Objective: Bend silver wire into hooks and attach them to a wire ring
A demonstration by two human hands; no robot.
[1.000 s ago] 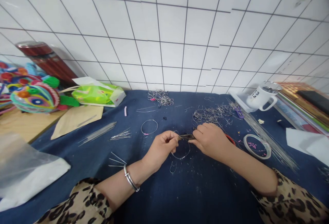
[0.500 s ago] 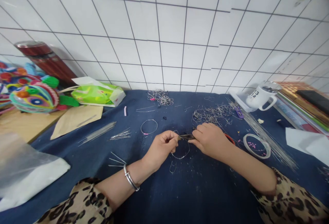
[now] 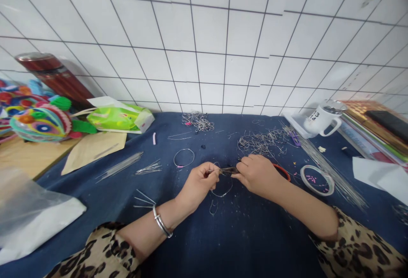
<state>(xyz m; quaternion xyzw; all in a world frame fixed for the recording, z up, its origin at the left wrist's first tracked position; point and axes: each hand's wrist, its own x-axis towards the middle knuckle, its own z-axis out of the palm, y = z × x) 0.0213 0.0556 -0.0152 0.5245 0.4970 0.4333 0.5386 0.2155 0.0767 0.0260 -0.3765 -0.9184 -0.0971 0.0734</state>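
My left hand (image 3: 201, 180) pinches a thin wire loop (image 3: 223, 194) between thumb and fingertips. The loop hangs below the fingers, just above or on the dark blue cloth. My right hand (image 3: 256, 174) is closed round a pair of pliers (image 3: 230, 170), whose dark jaws point left and meet the wire at my left fingertips. A red-orange curve, apparently the pliers' handle (image 3: 282, 171), shows behind my right wrist. Left of my hands lies a wire ring (image 3: 184, 158) with a small pink piece on it.
Tangled wire (image 3: 263, 142) lies beyond my right hand, another tangle (image 3: 197, 121) at the back. A round dish (image 3: 303, 180) with pink beads and long straight wires (image 3: 338, 176) are at right, near a white mug (image 3: 323, 120). Short wires (image 3: 149, 166) and a green tissue pack (image 3: 116, 118) are left.
The whole view has shifted slightly. My right hand and the pliers have tilted a little; the pliers' red-orange handle shows more. Both hands keep their hold.
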